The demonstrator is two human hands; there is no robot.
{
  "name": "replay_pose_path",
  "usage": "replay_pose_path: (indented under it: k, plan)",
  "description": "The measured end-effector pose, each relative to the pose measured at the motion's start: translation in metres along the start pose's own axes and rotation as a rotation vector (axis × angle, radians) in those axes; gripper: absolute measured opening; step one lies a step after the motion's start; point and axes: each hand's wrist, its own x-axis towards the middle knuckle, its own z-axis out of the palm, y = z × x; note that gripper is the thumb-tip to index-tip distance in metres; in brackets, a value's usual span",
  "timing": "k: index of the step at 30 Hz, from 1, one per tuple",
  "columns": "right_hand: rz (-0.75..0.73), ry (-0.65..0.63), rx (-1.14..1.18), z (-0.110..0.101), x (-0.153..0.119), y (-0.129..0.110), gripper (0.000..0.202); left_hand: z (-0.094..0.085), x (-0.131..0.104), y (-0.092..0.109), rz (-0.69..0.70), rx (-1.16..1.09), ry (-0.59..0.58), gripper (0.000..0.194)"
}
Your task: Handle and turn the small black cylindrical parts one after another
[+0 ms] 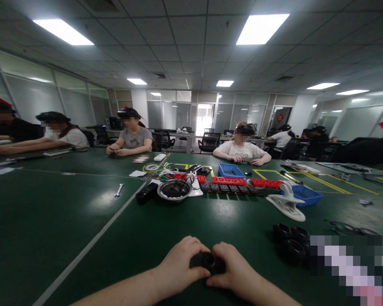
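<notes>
Near the front edge of the green table (130, 242), a small black round part (210, 260) with a hole in its top is held between both hands. My left hand (183, 263) grips it from the left with thumb and fingers. From the right, my right hand (231, 270) closes around the same part, its thumb near the left thumb. The part's underside is hidden by the fingers. Several black ring-shaped parts (293, 246) lie together on the table to the right of my hands.
Ahead are a metal bowl (174, 190), a black device (147, 192), red trays (229, 181), blue bins (231, 170) and a white clamp base (285, 206). A wrench (118, 190) lies left. Cables (352, 228) are at right. Several people sit around the table.
</notes>
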Motion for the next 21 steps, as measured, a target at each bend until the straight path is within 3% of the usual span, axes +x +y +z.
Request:
replay_pose_path:
  k: [4, 8, 11, 15, 21]
  plan:
    - [0.003, 0.098, -0.161, 0.008, -0.003, -0.011, 0.028, 0.004, 0.001, 0.002, -0.071, 0.027, 0.037, 0.025]
    - [-0.034, 0.14, -0.14, 0.008, -0.003, -0.008, 0.04, 0.003, 0.0, 0.005, -0.085, 0.04, 0.039, 0.024]
    - [-0.132, 0.06, 0.011, 0.001, -0.004, -0.001, 0.043, -0.002, -0.001, 0.007, -0.007, 0.028, -0.021, 0.028]
    - [-0.223, -0.068, 0.118, -0.009, -0.004, 0.008, 0.024, -0.009, -0.001, 0.006, 0.07, 0.014, -0.103, 0.034]
    - [-0.119, -0.04, 0.03, -0.004, -0.002, 0.004, 0.028, -0.006, -0.001, 0.005, -0.002, 0.021, -0.062, 0.029]
